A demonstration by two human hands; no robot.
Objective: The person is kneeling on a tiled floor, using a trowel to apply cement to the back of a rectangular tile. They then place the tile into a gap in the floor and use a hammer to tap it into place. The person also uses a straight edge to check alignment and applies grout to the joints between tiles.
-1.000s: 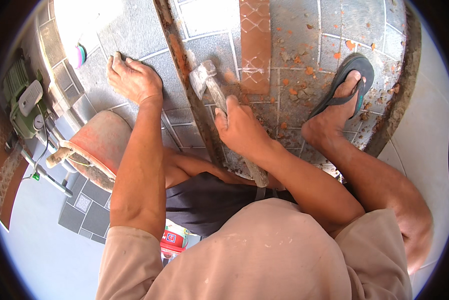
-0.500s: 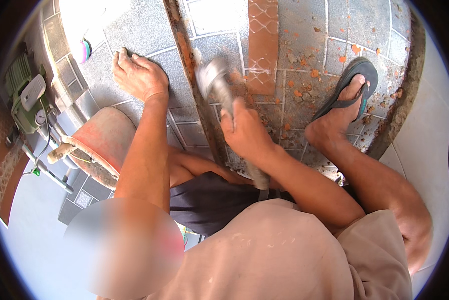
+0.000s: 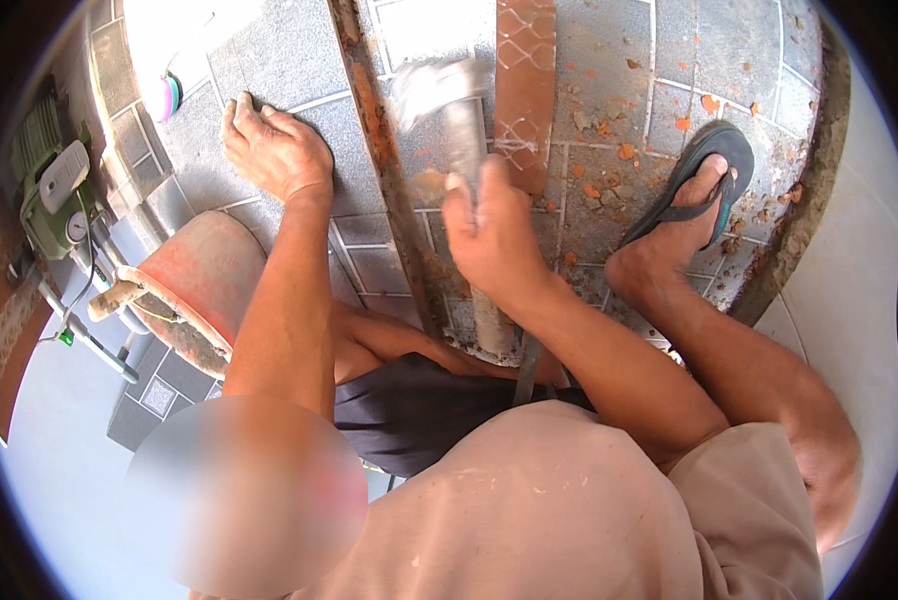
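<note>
My right hand (image 3: pixel 499 230) is wrapped round the handle of a hammer (image 3: pixel 464 130). The blurred metal head points away from me, just right of a narrow dirt-stained gap (image 3: pixel 377 130) between the tiled strips. Below my fist, the pale lower end of the handle sticks out toward me. On the grey tiled surface (image 3: pixel 269 50) to the left, my left hand (image 3: pixel 281 150) rests palm down with its fingers slightly bent and apart. It holds nothing that I can see; the undersides of its fingers are hidden.
A brown board with a net pattern (image 3: pixel 526 90) lies right of the hammer. Orange fragments (image 3: pixel 626 151) litter the tiles around my sandalled foot (image 3: pixel 704 190). An orange-stained bucket (image 3: pixel 204 275) lies tipped at left, near a green machine with a gauge (image 3: pixel 59 200). A round colourful item (image 3: pixel 167 97) sits beyond.
The hammer in my right hand has swung; its head is now farther away from me and its handle stands straighter. My left hand stays in place on the tiles.
</note>
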